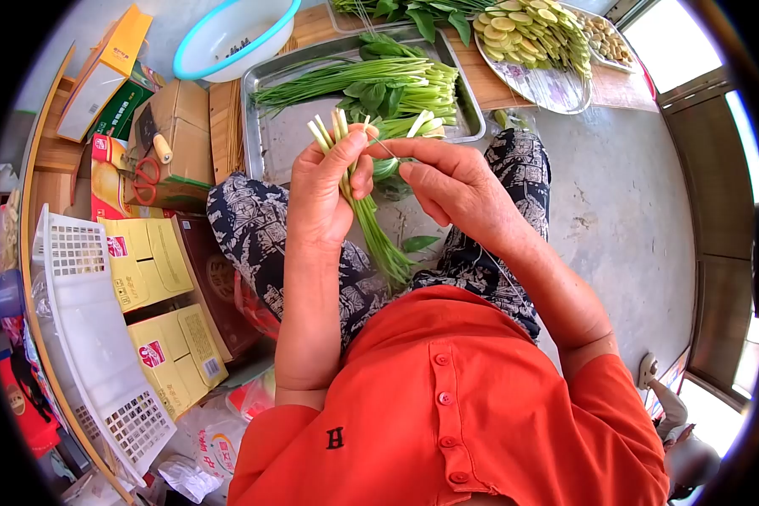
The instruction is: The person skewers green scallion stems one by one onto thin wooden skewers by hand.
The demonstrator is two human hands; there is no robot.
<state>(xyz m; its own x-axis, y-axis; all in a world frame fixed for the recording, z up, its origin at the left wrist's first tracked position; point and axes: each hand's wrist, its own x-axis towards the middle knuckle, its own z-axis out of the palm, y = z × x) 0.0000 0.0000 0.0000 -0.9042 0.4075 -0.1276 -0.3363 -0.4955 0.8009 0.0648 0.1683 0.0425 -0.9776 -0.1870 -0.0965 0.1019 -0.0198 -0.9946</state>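
Observation:
Upright in my left hand (333,181) is a small bunch of green stalks (371,232), pale cut ends at the top and green ends hanging toward my lap. Close on its right, my right hand (447,181) pinches a thin strand (385,148) between thumb and index finger; the strand runs toward the bunch. Behind both hands a metal tray (266,153) holds long thin green stems (312,87), leafy greens (384,97) and thicker pale-green stalks (434,88). A loose green leaf (419,244) lies below the hands.
A blue-rimmed white basin (236,42) and a round plate of sliced pieces (531,38) stand at the back. Left are a cardboard box (175,122), red scissors (147,180), yellow boxes (148,261) and a white plastic rack (101,337). Another person (687,447) is at lower right.

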